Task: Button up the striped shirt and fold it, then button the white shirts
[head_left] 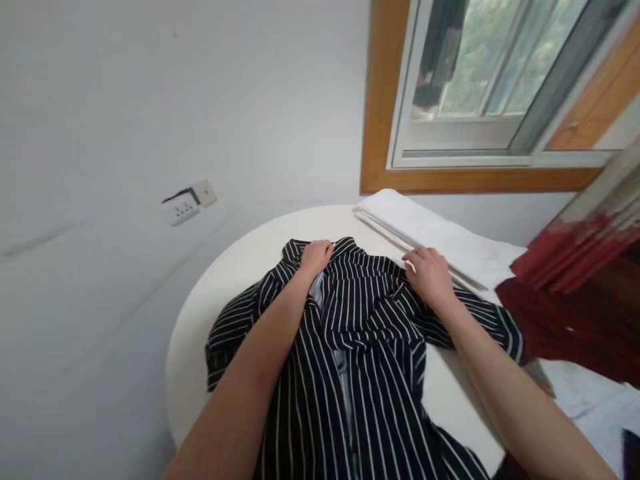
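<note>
- The black, white-striped shirt (370, 347) lies spread on the round white table (225, 280). Its collar (353, 257) points away from the person and its body runs back toward the camera, past the table's near edge.
- The left hand (316, 257) sits at the left end of the collar. Its fingers are curled down over the fabric and close on the collar's edge.
- The right hand (430, 277) rests palm down on the shirt's right shoulder, fingers loosely extended and holding nothing. Its fingertips lie at the edge of the shirt, just beside the folded white cloth (445, 237).
- Both forearms reach in over the shirt's body, the left crossing its left front panel and the right crossing the right sleeve.
- The shirt's front is open down the middle, showing a paler lining between the two panels.
- The folded white cloth lies at the table's far right, near the wall under the wood-framed window (480, 87).
- A white wall socket (181, 208) is mounted on the wall to the left, well apart from the table.
- A dark red fabric (575, 307) hangs and gathers at the right, beside the table.
</note>
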The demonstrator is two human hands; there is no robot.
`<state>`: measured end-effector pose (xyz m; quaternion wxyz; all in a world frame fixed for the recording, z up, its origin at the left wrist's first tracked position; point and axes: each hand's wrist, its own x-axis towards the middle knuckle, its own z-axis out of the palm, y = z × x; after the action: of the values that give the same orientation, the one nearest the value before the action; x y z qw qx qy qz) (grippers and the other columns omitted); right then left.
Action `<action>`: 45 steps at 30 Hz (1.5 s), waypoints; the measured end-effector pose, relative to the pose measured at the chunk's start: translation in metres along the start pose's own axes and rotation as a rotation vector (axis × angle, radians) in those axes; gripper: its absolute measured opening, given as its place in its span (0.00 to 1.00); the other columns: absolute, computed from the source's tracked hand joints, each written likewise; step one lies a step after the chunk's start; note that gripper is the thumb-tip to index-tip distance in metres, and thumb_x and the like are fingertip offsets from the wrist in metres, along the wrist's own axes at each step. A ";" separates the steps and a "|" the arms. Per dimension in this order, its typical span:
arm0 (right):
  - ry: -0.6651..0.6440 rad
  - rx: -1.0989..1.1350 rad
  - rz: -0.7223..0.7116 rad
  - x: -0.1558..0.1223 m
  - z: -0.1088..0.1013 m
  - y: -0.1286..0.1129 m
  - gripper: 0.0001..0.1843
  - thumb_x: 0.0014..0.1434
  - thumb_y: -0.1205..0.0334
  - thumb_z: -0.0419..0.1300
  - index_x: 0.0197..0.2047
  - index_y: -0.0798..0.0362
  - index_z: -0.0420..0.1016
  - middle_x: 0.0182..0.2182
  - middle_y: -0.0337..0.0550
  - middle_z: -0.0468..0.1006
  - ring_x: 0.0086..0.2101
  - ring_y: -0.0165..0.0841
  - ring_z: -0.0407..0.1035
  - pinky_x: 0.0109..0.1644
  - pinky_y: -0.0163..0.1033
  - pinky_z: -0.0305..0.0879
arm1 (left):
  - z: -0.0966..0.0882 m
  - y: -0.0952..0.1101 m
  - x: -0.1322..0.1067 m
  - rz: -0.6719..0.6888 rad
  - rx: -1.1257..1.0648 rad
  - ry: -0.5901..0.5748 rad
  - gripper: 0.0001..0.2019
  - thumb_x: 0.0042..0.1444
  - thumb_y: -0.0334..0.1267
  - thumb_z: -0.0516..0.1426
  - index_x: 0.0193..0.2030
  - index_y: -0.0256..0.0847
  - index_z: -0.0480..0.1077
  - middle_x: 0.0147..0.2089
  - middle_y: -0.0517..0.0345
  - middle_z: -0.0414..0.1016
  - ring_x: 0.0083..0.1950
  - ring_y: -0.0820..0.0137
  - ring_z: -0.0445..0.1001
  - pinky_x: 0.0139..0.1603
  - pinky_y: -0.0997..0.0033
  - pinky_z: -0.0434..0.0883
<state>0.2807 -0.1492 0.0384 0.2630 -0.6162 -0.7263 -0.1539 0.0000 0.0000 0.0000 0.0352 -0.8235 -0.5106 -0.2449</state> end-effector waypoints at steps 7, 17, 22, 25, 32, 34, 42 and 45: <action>-0.279 0.327 -0.286 -0.006 0.042 -0.019 0.22 0.66 0.60 0.48 0.60 0.55 0.67 0.58 0.52 0.68 0.57 0.38 0.64 0.62 0.47 0.60 | -0.001 -0.004 0.001 0.031 -0.059 0.005 0.18 0.65 0.43 0.45 0.40 0.41 0.74 0.43 0.52 0.78 0.45 0.64 0.73 0.48 0.68 0.65; -0.419 0.183 -0.166 -0.010 0.058 -0.009 0.33 0.63 0.38 0.43 0.64 0.47 0.62 0.66 0.50 0.54 0.65 0.44 0.48 0.66 0.55 0.47 | -0.011 0.001 -0.001 -0.004 -0.099 0.135 0.17 0.65 0.40 0.45 0.47 0.40 0.73 0.45 0.52 0.77 0.47 0.63 0.71 0.53 0.64 0.63; -0.442 0.170 -0.162 -0.007 0.057 -0.007 0.34 0.62 0.36 0.42 0.64 0.45 0.61 0.67 0.49 0.52 0.65 0.44 0.47 0.66 0.55 0.45 | -0.043 -0.003 0.007 -0.077 -0.096 0.297 0.15 0.63 0.37 0.45 0.47 0.39 0.71 0.43 0.52 0.75 0.44 0.64 0.70 0.54 0.64 0.63; -0.443 0.160 -0.158 -0.007 0.058 -0.003 0.35 0.62 0.36 0.41 0.64 0.46 0.61 0.67 0.50 0.53 0.65 0.44 0.47 0.66 0.54 0.45 | -0.066 -0.020 0.008 -0.106 -0.068 0.203 0.14 0.60 0.33 0.48 0.47 0.39 0.72 0.41 0.52 0.75 0.43 0.65 0.71 0.52 0.65 0.65; -0.422 0.156 -0.146 -0.007 0.064 0.008 0.35 0.62 0.36 0.42 0.64 0.47 0.63 0.66 0.50 0.55 0.64 0.44 0.50 0.66 0.54 0.47 | -0.085 -0.034 -0.048 -0.052 0.071 -0.073 0.13 0.57 0.35 0.51 0.42 0.40 0.76 0.41 0.50 0.76 0.46 0.62 0.72 0.53 0.62 0.66; -0.407 0.163 -0.146 -0.007 0.064 0.010 0.34 0.62 0.37 0.43 0.63 0.47 0.64 0.66 0.50 0.56 0.64 0.45 0.51 0.66 0.54 0.48 | -0.077 -0.028 -0.070 -0.011 0.082 -0.076 0.14 0.59 0.39 0.50 0.45 0.40 0.75 0.45 0.51 0.76 0.49 0.61 0.71 0.56 0.60 0.65; -0.362 0.213 -0.190 -0.006 0.064 0.025 0.32 0.63 0.41 0.47 0.60 0.52 0.68 0.63 0.52 0.61 0.61 0.44 0.56 0.66 0.51 0.51 | -0.051 -0.021 -0.113 -0.005 0.137 -0.151 0.24 0.65 0.45 0.44 0.61 0.36 0.64 0.62 0.47 0.66 0.66 0.61 0.59 0.67 0.58 0.54; -0.393 0.226 -0.219 -0.001 0.060 0.030 0.30 0.63 0.45 0.49 0.60 0.54 0.68 0.63 0.53 0.62 0.62 0.43 0.56 0.66 0.50 0.51 | -0.051 -0.021 -0.112 -0.020 0.129 -0.203 0.25 0.65 0.49 0.43 0.63 0.41 0.62 0.65 0.49 0.63 0.68 0.59 0.54 0.67 0.53 0.52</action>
<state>0.2982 -0.1111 -0.0140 0.1659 -0.5185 -0.8385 0.0235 -0.0764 -0.0978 -0.0084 0.0339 -0.8350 -0.5344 -0.1270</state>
